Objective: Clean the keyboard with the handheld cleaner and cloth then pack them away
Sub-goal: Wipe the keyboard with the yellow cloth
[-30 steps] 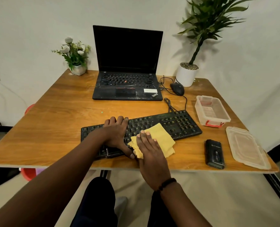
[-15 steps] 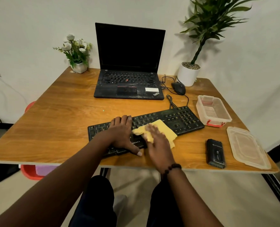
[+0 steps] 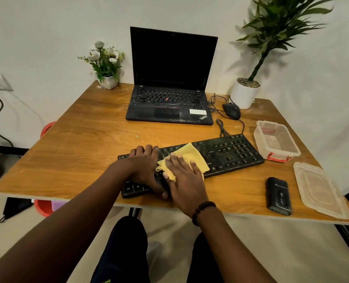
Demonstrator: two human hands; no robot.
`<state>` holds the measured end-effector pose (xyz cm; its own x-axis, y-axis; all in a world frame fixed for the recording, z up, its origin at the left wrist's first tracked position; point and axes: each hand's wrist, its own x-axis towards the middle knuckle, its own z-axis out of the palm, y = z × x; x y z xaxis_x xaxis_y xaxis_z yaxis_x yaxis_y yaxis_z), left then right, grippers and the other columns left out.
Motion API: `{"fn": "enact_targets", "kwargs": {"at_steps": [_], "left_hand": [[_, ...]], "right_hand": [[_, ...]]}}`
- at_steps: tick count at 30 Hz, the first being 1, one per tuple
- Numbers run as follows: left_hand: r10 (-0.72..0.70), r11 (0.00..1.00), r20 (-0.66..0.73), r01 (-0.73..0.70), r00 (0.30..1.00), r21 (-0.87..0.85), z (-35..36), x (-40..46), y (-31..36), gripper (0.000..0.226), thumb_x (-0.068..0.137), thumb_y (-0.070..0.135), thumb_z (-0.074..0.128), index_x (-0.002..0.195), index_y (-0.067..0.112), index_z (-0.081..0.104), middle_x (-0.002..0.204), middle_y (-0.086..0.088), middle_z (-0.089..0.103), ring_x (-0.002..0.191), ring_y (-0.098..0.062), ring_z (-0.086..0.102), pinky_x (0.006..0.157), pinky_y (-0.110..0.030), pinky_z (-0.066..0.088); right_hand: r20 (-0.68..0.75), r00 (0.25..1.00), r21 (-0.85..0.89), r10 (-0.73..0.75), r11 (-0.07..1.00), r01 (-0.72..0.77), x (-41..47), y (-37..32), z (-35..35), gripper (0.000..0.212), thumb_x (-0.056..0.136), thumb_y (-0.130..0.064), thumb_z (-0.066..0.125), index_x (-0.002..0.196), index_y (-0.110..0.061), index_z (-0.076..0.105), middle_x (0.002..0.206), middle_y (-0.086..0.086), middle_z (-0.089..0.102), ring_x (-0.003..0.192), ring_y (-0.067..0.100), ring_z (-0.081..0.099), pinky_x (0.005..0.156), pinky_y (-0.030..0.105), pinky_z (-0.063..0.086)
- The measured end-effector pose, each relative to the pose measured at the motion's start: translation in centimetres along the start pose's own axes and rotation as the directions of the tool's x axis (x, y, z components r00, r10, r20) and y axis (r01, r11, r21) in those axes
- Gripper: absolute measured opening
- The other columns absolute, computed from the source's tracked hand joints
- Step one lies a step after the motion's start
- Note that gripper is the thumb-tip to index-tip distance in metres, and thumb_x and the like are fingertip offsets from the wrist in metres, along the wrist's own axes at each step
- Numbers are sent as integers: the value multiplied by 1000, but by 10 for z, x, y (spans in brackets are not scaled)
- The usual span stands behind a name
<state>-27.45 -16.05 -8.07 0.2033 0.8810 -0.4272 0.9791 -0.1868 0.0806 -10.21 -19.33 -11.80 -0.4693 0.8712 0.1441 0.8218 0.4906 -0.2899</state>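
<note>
keyboard [image 3: 220, 154] lay slantwise near the front edge of the tabletop [image 3: 83, 144], its cable running back toward the laptop [image 3: 169, 107]. the left hand [image 3: 143, 166] rested flat across its left keys, fingers straight and thumb down at the front edge, bracing it and gripping nothing. the right hand [image 3: 185, 180] lay on the yellow cloth [image 3: 186, 155], fingers spread and nearly straight, pressing the cloth onto the middle keys rather than pinching it; part of the cloth stuck out beyond the fingertips toward the far row.

this looked like the wiping step. the handheld cleaner [image 3: 279, 196] sat on its own on the tabletop, well right of the hands, with the open plastic box [image 3: 276, 142] behind it and the loose lid [image 3: 320, 188] just beside it.

the right-hand keys and number pad lay uncovered, so the next stroke probably needed the cloth drawn rightward under even pressure while the left hand kept the keyboard from sliding. packing cloth and cleaner into the box was not yet begun.
</note>
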Motion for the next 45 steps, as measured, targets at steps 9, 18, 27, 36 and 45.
{"fn": "enact_targets", "kwargs": {"at_steps": [9,18,27,36,45], "left_hand": [[-23,1000,26,23,999,-3,-2,-1,3,155,52,85,73,156,10,-14,161,-9,2,145,-38,9,120,-51,14],[-46,999,69,46,997,1,-10,-6,9,152,56,81,74,156,11,-17,162,-7,-2,147,-37,6,119,-51,16],[-61,998,83,60,995,12,-11,-5,10,154,56,82,74,156,10,-18,162,-8,-4,147,-39,5,119,-51,15],[-38,999,60,39,997,-16,-5,1,6,155,53,84,73,156,11,-16,162,-6,-2,146,-39,5,121,-52,13],[-46,998,81,48,996,-32,-1,6,2,158,50,88,71,155,10,-20,163,-5,-13,148,-41,-4,122,-55,8]], "right_hand": [[-14,975,-193,223,956,-222,18,25,-21,59,98,-26,42,152,-16,18,161,3,11,149,20,-3,121,38,-2],[92,959,-12,269,963,-269,19,58,-45,50,100,-23,39,149,-22,29,158,2,23,144,24,23,118,44,20],[93,941,68,326,941,-333,69,39,-29,55,102,-35,35,150,-13,22,159,7,18,146,24,17,119,41,16],[69,993,-50,97,994,-94,66,47,-20,54,98,-16,45,149,-21,27,158,-4,23,147,12,14,120,33,11],[11,1000,94,-24,995,23,58,26,-12,56,92,2,49,143,-20,39,151,-2,36,142,16,28,118,34,24]]}}
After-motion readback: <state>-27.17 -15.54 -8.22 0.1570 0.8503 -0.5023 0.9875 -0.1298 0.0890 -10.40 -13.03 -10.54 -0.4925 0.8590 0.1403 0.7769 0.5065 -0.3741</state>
